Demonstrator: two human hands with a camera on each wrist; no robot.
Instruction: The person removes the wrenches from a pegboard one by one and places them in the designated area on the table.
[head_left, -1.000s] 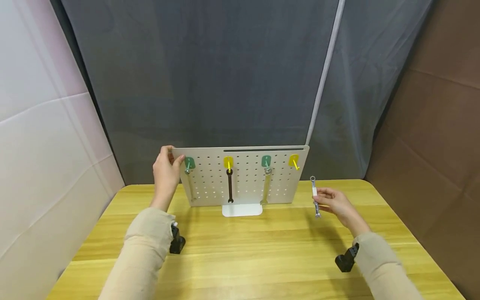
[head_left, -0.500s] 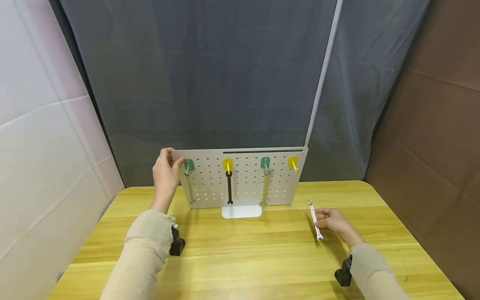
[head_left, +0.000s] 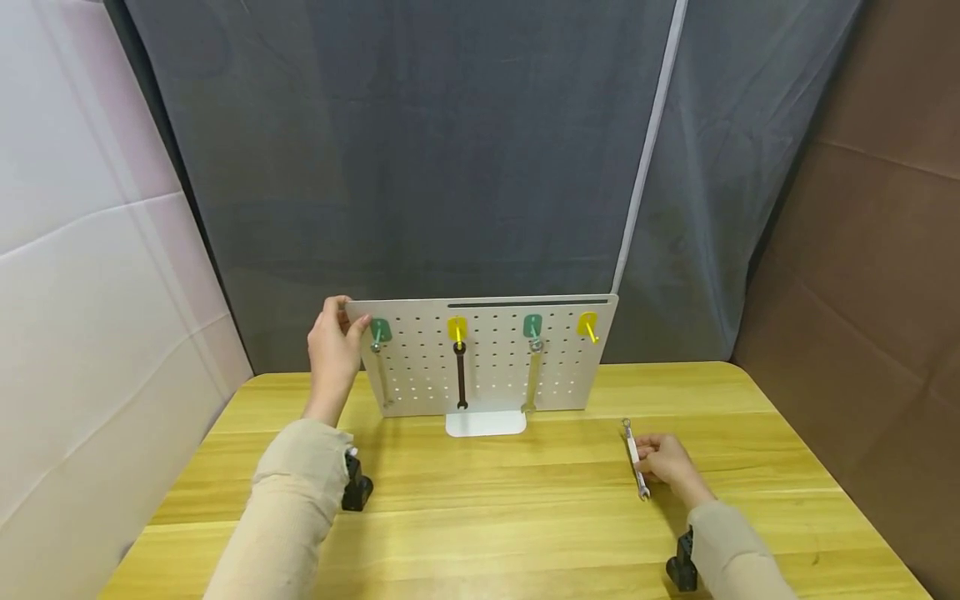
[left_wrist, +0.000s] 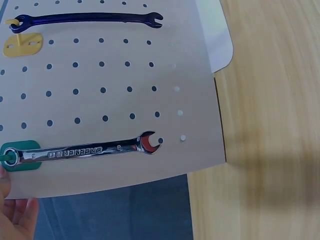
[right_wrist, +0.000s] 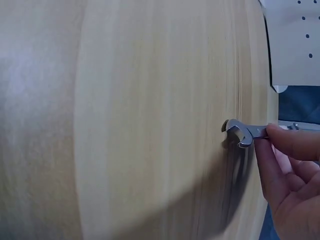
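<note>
My left hand (head_left: 332,358) grips the upper left corner of a white pegboard (head_left: 495,379), thumb in front. My right hand (head_left: 670,468) pinches a silver combination wrench (head_left: 632,447) low over the table, right of the board. Its open end (right_wrist: 239,133) points back toward me; whether it touches the wood I cannot tell. On the board, a silver wrench (left_wrist: 90,150) hangs from the left green hook (head_left: 381,330). A dark wrench (head_left: 461,381) hangs from a yellow hook (head_left: 457,328), and another wrench (head_left: 533,379) from the second green hook (head_left: 532,326). The right yellow hook (head_left: 587,325) holds nothing.
The board stands on a white base plate (head_left: 486,424) toward the back of the wooden table (head_left: 480,517). A dark grey curtain (head_left: 450,167) hangs behind. White fabric (head_left: 97,250) lies to the left and brown fabric (head_left: 877,292) to the right. Each wrist carries a black camera.
My right hand has lowered the wrench toward the table and drawn it back toward me. My left hand stays on the board's corner, and the hanging wrenches look unmoved.
</note>
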